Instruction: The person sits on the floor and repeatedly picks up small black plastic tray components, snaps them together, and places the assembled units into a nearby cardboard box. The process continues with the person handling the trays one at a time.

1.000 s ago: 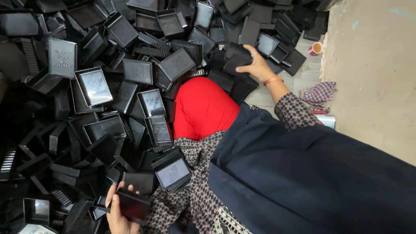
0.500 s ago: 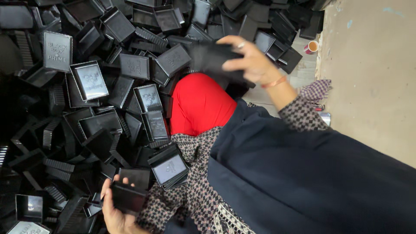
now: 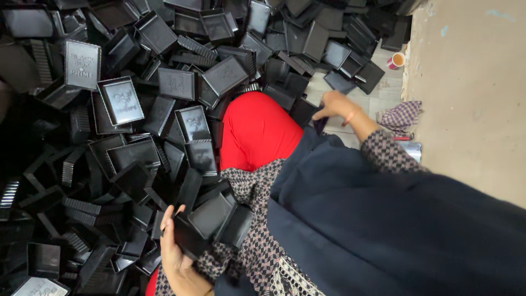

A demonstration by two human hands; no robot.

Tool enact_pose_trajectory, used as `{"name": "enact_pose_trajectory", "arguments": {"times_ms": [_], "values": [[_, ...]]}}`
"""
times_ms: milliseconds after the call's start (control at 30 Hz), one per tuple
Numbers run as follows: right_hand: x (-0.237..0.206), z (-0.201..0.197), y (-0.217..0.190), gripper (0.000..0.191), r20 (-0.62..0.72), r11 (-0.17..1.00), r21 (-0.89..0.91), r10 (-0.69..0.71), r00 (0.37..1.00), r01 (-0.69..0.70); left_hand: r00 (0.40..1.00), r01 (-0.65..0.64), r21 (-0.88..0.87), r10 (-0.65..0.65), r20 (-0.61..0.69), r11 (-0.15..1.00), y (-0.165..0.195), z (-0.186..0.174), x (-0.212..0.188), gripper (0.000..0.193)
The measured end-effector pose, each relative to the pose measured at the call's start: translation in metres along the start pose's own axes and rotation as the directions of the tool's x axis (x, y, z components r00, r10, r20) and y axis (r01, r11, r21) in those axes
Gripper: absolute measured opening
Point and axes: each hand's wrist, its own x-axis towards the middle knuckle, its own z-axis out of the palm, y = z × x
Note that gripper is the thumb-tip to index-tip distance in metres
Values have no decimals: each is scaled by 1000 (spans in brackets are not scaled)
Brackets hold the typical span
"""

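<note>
left hand (image 3: 174,249) fingers gripping black tray (image 3: 189,237) edge, right hand (image 3: 335,104) fingers closed on tray (image 3: 304,111) by red knee (image 3: 257,131)

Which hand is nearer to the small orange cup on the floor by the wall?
The right hand. It rests on a black tray below and to the left of the orange cup, not touching the cup. The left hand is far away at the bottom, holding a black tray.
</note>
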Motion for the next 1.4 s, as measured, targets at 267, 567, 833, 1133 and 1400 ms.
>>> {"name": "enact_pose_trajectory", "arguments": {"times_ms": [267, 567, 833, 1133, 1400], "values": [[24, 35, -55, 81, -2, 695, 700, 232, 973, -164, 1000, 4, -147, -2, 9, 989, -4, -24, -2, 53], [35, 9, -40, 65, 342, 621, 731, 27, 939, -284, 992, -55, -329, 89, 90, 943, -5, -31, -10, 52], [74, 8, -88, 109, 439, 552, 664, 259, 860, -505, 995, -51, -330, 75, 61, 942, -3, -22, -3, 51], [64, 2, -82, 68, 568, 495, 681, 109, 816, -540, 995, -51, -330, 77, 66, 943, -5, -21, 2, 52], [66, 2, -84, 28, 301, -26, 950, -196, 933, -311, 997, -26, -317, 49, 64, 948, -5, -15, 6, 51]]}}
